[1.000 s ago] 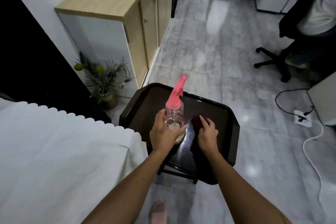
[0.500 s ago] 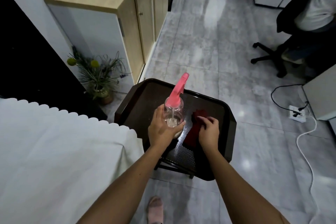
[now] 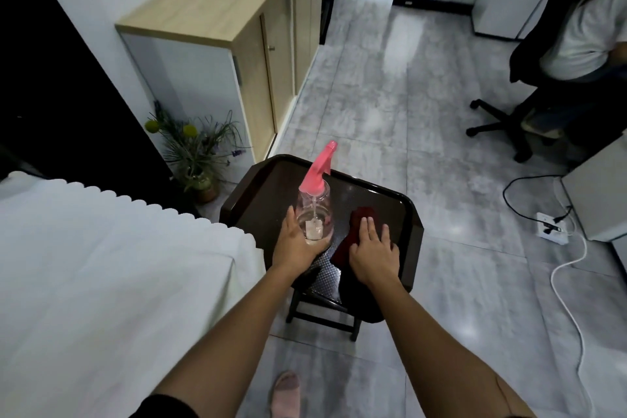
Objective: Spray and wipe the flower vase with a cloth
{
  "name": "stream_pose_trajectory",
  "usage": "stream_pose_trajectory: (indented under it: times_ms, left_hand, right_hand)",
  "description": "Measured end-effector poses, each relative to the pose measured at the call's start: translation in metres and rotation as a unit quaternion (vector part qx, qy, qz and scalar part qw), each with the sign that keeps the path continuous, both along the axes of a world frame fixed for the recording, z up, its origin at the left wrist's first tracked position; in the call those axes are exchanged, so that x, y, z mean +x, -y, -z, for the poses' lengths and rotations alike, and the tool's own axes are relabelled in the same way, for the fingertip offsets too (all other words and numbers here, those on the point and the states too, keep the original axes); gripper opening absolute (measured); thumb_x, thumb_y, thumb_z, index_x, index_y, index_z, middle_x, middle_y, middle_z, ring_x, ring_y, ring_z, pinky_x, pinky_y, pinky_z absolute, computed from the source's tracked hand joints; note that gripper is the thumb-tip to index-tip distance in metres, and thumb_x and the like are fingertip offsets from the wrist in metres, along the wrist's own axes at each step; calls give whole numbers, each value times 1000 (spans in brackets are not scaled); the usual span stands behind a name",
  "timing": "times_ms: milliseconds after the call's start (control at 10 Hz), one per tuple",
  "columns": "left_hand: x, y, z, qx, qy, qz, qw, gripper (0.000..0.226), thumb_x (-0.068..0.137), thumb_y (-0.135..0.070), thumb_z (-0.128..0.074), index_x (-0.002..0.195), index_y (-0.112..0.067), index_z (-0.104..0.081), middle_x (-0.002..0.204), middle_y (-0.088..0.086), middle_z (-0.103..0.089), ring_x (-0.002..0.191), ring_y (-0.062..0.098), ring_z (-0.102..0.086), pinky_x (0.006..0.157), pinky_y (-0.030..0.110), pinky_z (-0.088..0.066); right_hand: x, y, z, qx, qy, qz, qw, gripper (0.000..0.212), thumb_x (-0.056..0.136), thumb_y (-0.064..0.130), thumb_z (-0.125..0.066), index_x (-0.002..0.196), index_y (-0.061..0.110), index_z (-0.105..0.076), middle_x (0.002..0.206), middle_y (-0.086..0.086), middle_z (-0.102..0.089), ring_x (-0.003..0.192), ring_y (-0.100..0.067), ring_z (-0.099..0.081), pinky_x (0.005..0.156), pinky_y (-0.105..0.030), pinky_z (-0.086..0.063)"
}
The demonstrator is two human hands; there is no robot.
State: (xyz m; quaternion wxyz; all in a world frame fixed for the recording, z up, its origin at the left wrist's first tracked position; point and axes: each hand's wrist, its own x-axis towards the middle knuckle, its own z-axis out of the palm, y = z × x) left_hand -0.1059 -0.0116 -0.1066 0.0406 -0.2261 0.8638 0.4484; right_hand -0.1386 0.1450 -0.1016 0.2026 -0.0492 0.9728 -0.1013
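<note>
A clear spray bottle (image 3: pixel 314 210) with a pink trigger head stands upright on a dark brown tray (image 3: pixel 390 204). My left hand (image 3: pixel 294 244) is wrapped around the bottle's lower part. Right of the bottle lies a dark red cloth (image 3: pixel 360 218) on the tray, and my right hand (image 3: pixel 373 253) rests flat on its near part with the fingers spread. The flower vase (image 3: pixel 200 181), a small greenish pot with grassy stems and yellow balls, stands on the floor to the left, between a black panel and a wooden cabinet.
The tray sits on a small dark stool (image 3: pixel 322 312). A white cloth-covered table (image 3: pixel 101 265) fills the left. A wooden cabinet (image 3: pixel 237 27) runs along the left wall. A seated person on an office chair (image 3: pixel 509 125) and a power strip (image 3: pixel 551 227) with cables are at right.
My right hand has gone from pinching the cloth with curled fingers to lying flat on it. My left hand stays on the bottle. The camera tilted up a little.
</note>
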Motion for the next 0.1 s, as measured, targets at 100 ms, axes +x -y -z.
stream_pose_trajectory:
  times_ms: [100]
  left_hand:
    - [23, -2, -18, -74, 89, 50, 992, 95, 85, -43, -63, 151, -2, -8, 159, 17, -15, 146, 30, -18, 117, 46, -23]
  right_hand:
    - [11, 1, -22, -15, -31, -46, 998, 61, 98, 32, -26, 152, 19, -1, 162, 3, 0, 148, -25, 5, 118, -49, -12]
